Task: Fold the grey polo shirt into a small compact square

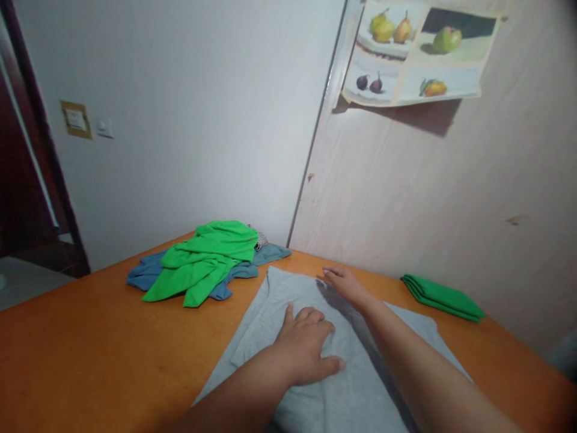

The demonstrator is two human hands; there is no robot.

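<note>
On the orange table (90,349), at left, we see a loose heap: a crumpled bright green garment (207,258) lies over a blue one (144,278), with a scrap of striped fabric (260,238) at its far edge. At centre lies the grey garment (274,300), a plain light grey knit spread flat. Its left side is folded inward, so a doubled layer runs along that edge. Its far end lies just beside the blue cloth, and its near end passes out of view at the bottom. Our left hand (310,350) rests palm down on the folded layer, fingers spread and grasping nothing. Our right hand (345,282) lies flat at the garment's far edge, fingers extended, likewise holding nothing; the shadow of its forearm falls as a dark band across the grey cloth. At right, well apart from the grey garment, a neatly folded green cloth (442,297) sits near the wood-grain panel (406,198), which carries a fruit poster (419,54).
</note>
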